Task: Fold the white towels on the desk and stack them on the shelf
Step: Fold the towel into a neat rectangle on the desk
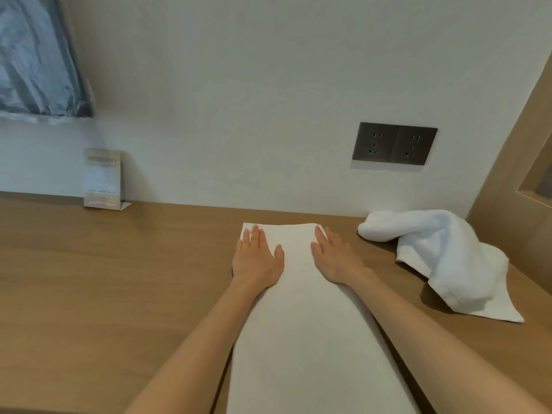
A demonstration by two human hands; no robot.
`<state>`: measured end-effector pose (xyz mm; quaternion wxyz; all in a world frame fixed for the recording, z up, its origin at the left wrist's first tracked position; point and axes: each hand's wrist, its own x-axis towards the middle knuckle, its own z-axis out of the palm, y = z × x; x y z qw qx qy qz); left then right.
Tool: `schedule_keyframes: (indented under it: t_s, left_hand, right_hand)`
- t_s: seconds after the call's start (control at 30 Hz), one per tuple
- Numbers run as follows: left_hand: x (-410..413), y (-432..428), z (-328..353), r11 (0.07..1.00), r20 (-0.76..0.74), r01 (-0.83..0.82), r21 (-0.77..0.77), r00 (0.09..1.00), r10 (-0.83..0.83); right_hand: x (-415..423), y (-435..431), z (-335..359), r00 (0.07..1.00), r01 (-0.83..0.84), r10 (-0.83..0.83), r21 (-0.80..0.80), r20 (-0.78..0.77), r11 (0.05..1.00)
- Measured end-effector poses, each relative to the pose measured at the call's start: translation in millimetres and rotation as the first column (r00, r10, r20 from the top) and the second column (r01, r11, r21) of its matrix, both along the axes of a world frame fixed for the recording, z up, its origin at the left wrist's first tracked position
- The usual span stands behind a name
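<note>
The broad brown wooden desk [104, 279] runs along the pale wall and gives a flat bed for folding. Down its middle lies a long white towel [301, 324], laid as a narrow strip that runs from the near edge of the view toward the wall, its far end square and neat, probably so that it can next be folded end over end.

To the right, well apart from the strip, a second white towel [442, 255] sits in a crumpled heap near the desk's corner, unfolded, apparently waiting its turn.

The left hand [257, 258] and right hand [334, 258] both lie flat, fingers straight, palms pressing the strip's far end at either side; neither grasps anything. The pose looks meant to smooth the cloth and hold the edges in line.

On the wall, a dark grey double socket plate [394, 144]; at the back left, a small standing card [103, 177]. No shelf is in view.
</note>
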<state>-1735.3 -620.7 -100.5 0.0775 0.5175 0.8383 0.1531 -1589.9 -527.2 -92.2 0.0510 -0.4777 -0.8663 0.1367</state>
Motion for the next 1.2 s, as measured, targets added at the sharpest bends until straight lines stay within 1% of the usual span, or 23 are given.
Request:
schedule_keyframes:
  t_s: [0.07,0.17,0.2,0.23,0.33,0.43,0.57,0.63,0.73,0.8,0.9,1.03,1.1,1.17,1.2]
  left_hand:
    - [-0.5,-8.0,2.9,0.999,-0.005,0.033,-0.013,0.999,-0.033]
    - [3.4,-27.9,6.0,0.997,-0.031,0.044,-0.057,0.998,-0.046]
    - [6.1,-36.4,7.2,0.995,-0.037,0.051,-0.08,0.998,-0.054]
    - [9.7,-45.2,8.7,0.993,-0.042,0.064,-0.099,0.997,-0.068]
    - [23.5,-72.3,12.8,0.985,-0.045,0.121,-0.119,0.991,-0.127]
    - [39.6,-102.7,16.8,0.973,-0.003,0.198,-0.117,0.98,-0.2]
    - [62.2,-150.2,16.5,0.939,0.033,0.343,-0.032,0.939,-0.342]
    - [72.6,-174.0,12.4,0.915,0.037,0.404,0.016,0.914,-0.404]
    - [83.3,-203.4,4.5,0.864,-0.059,0.502,0.027,0.864,-0.5]
    - [85.9,-218.6,-1.0,0.843,-0.142,0.537,0.019,0.836,-0.53]
    - [82.3,-233.4,-8.9,0.823,-0.253,0.568,0.016,0.798,-0.546]
    - [68.5,-236.7,-19.3,0.785,-0.406,0.615,0.072,0.737,-0.54]
    - [62.5,-238.6,-19.8,0.775,-0.427,0.623,0.108,0.733,-0.529]
    - [60.2,-242.3,-14.9,0.771,-0.372,0.611,0.181,0.768,-0.522]
    - [58.8,-243.8,-12.7,0.784,-0.319,0.583,0.212,0.8,-0.508]
  right_hand:
    - [3.1,-7.0,2.3,0.999,-0.008,0.006,0.037,0.037,0.999]
    - [11.5,-21.1,11.9,0.991,-0.066,0.042,0.192,0.127,0.979]
    - [14.9,-27.0,17.4,0.988,-0.095,0.067,0.208,0.14,0.973]
    - [18.9,-33.9,23.3,0.985,-0.13,0.102,0.203,0.142,0.97]
    - [34.4,-62.2,40.5,0.968,-0.243,0.233,0.11,0.097,0.964]
    - [53.0,-99.6,52.3,0.939,-0.341,0.34,0.017,0.052,0.94]
    - [85.1,-144.6,48.3,0.92,-0.393,0.392,-0.043,-0.014,0.919]
    - [104.4,-162.9,39.4,0.911,-0.411,0.412,-0.056,0.0,0.91]
    - [131.1,-185.1,26.4,0.897,-0.441,0.442,-0.07,-0.006,0.895]
    - [144.1,-195.3,19.4,0.891,-0.451,0.453,-0.077,0.012,0.889]
    - [158.4,-204.5,10.2,0.867,-0.494,0.492,0.005,0.08,0.87]
    - [171.0,-206.9,7.1,0.852,-0.521,0.509,0.123,0.119,0.844]
    - [174.3,-206.1,9.4,0.857,-0.514,0.506,0.129,0.096,0.848]
    - [176.7,-204.5,12.8,0.868,-0.497,0.494,0.121,0.058,0.859]
    - [177.6,-203.6,14.6,0.877,-0.48,0.479,0.116,0.032,0.87]
